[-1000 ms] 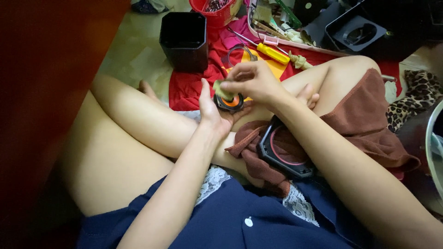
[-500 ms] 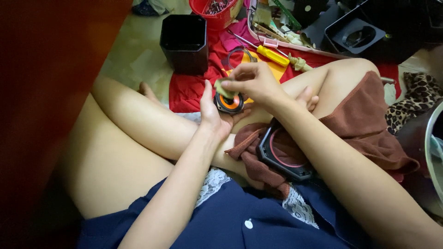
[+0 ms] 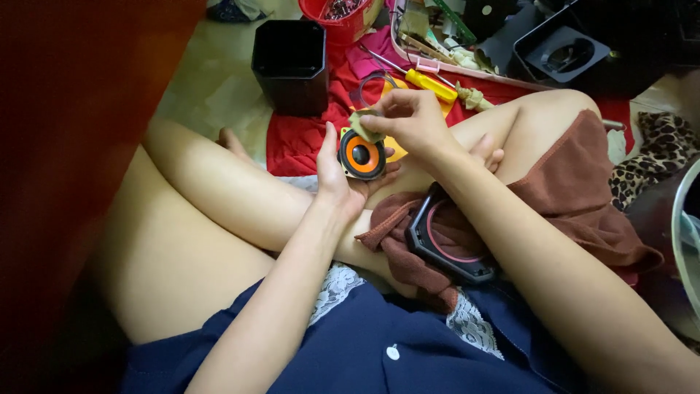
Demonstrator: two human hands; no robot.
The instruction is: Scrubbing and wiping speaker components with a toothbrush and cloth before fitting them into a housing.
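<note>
A black frame (image 3: 450,244) with a round hole rests on a brown cloth (image 3: 583,211) in the person's lap, close by, where it cannot roll away. Just past it, the left hand (image 3: 343,179) cups a small speaker (image 3: 362,155) with an orange cone, fingers curled tight round its back and thumb up beside it, so the cone faces up and stays steady. The right hand (image 3: 412,120) comes from above, its fingertips pinched together on a little greenish rag (image 3: 364,125) that touches the speaker's top edge, as if for wiping. Under the hands lies a red cloth (image 3: 299,142) on the floor, likely to catch small bits. Farther off lie a yellow screwdriver (image 3: 430,85), easy to grab, a black box (image 3: 290,66), and a red tub (image 3: 339,14) with small parts.
</note>
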